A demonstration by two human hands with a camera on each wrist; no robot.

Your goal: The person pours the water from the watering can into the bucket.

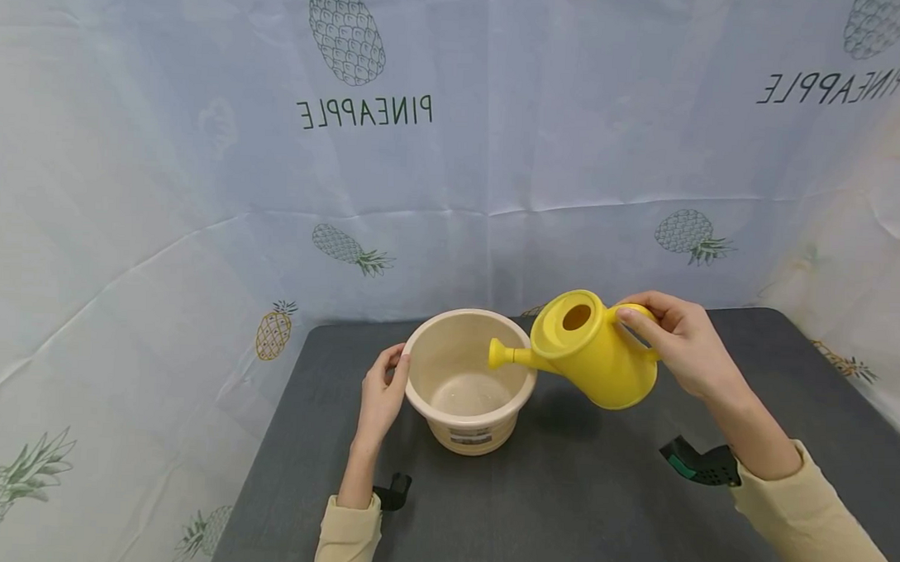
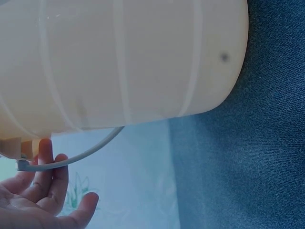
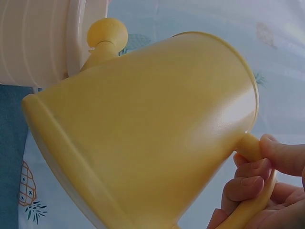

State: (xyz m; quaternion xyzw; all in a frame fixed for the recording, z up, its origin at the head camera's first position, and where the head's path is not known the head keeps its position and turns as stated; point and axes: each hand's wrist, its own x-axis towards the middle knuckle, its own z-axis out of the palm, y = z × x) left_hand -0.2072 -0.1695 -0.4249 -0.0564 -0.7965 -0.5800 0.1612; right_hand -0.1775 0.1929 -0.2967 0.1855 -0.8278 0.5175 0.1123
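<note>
A cream plastic bucket (image 1: 469, 418) stands upright on the dark table, with several ribs and a thin wire handle (image 2: 93, 151) showing in the left wrist view. At its left rim, my left hand (image 1: 382, 393) holds on with thumb and fingers; the wrist view shows the fingers (image 2: 45, 179) beside the handle's joint. My right hand (image 1: 678, 343) grips the handle of a yellow watering can (image 1: 607, 365), fingers wrapped around it in the right wrist view. Held above the table, the can tilts left. Its spout head (image 3: 107, 34) is over the bucket's opening. No water is visible.
The dark grey table (image 1: 561, 500) has rounded far corners. Behind it and at both sides hangs a pale cloth (image 1: 499, 150) printed with pineapples. A dark wrist device (image 1: 704, 463) is on the right wrist, another (image 1: 393, 491) on the left.
</note>
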